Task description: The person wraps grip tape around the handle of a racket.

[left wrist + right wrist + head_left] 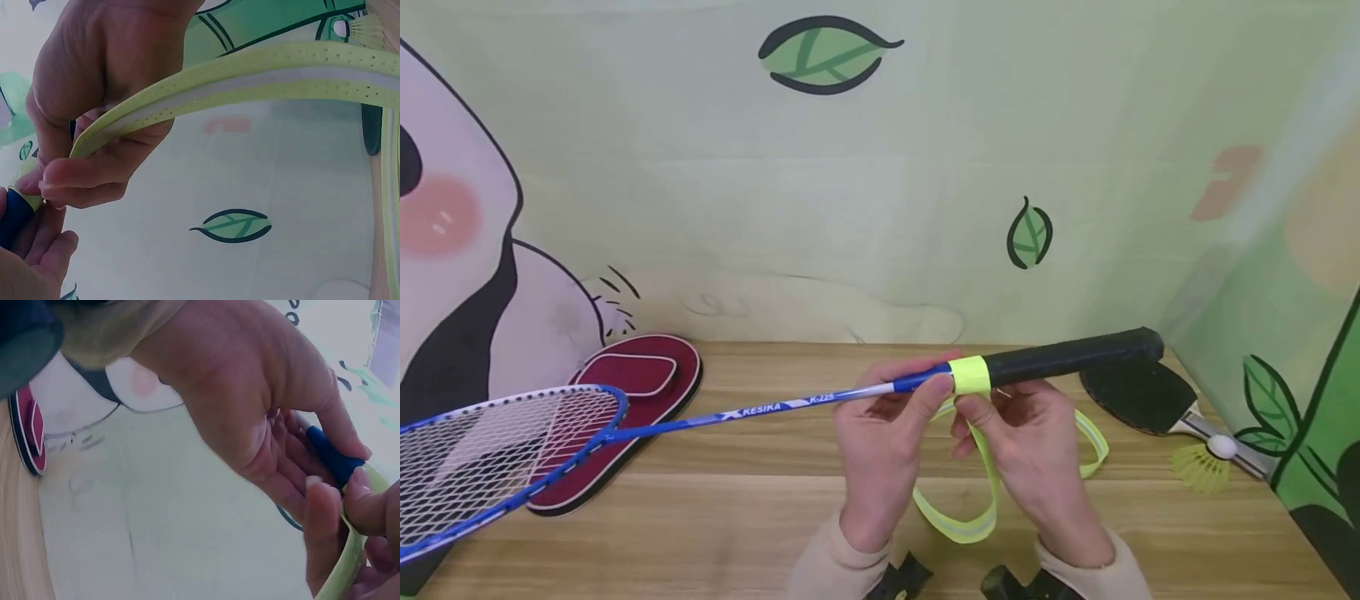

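A blue and white badminton racket (pixel 692 422) is held up above the table, its strung head at the far left and its black handle (pixel 1075 352) on the right. My left hand (pixel 880 446) grips it at the blue cone, thumb at the edge of a yellow-green wrap. That wrap is part of a perforated yellow-green grip tape (pixel 281 78) with a pale centre stripe. Below the handle, my right hand (pixel 1037 446) pinches the tape between thumb and fingers. The loose length (pixel 958 531) loops down between and behind the hands.
A maroon table tennis paddle case (pixel 632 375) lies behind the racket head. At the right are a black table tennis paddle (pixel 1138 396) and a yellow shuttlecock (pixel 1202 467) on the wooden table (pixel 722 517). A printed backdrop (pixel 820 208) stands behind.
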The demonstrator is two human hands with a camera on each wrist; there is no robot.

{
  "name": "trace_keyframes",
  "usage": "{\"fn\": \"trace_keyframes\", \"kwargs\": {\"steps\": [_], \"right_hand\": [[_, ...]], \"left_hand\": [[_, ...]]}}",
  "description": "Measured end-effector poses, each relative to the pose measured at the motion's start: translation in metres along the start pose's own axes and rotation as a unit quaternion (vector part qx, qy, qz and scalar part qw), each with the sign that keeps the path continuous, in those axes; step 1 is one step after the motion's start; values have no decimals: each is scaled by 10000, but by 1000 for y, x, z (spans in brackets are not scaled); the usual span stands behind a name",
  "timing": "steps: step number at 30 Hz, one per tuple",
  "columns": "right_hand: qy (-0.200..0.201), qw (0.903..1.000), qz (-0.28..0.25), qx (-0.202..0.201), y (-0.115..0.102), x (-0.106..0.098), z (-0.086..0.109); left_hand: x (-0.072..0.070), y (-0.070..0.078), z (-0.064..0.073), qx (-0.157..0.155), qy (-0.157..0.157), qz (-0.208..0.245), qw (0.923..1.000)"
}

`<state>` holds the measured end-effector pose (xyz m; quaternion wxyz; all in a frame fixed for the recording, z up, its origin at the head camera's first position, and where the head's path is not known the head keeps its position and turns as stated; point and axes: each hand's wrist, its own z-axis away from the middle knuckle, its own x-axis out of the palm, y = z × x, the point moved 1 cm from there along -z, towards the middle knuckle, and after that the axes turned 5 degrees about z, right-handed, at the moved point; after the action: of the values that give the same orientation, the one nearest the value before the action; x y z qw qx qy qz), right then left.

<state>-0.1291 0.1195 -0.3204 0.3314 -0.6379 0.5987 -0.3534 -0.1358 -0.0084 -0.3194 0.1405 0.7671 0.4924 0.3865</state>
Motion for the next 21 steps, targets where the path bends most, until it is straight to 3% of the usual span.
{"fn": "trace_keyframes", "kwargs": {"steps": [5, 12, 21], "right_hand": [[-161, 9995, -129, -243, 2, -2, -1], [-379, 9982, -457, -43, -1, -2, -2], [-400, 9985, -364, 68, 2, -5, -1]], "left_hand": [[0, -1, 1, -131, 120, -25, 9998], [-1, -3, 3, -463, 449, -27, 9979], [2, -4, 4, -391, 515, -168, 9978]]}}
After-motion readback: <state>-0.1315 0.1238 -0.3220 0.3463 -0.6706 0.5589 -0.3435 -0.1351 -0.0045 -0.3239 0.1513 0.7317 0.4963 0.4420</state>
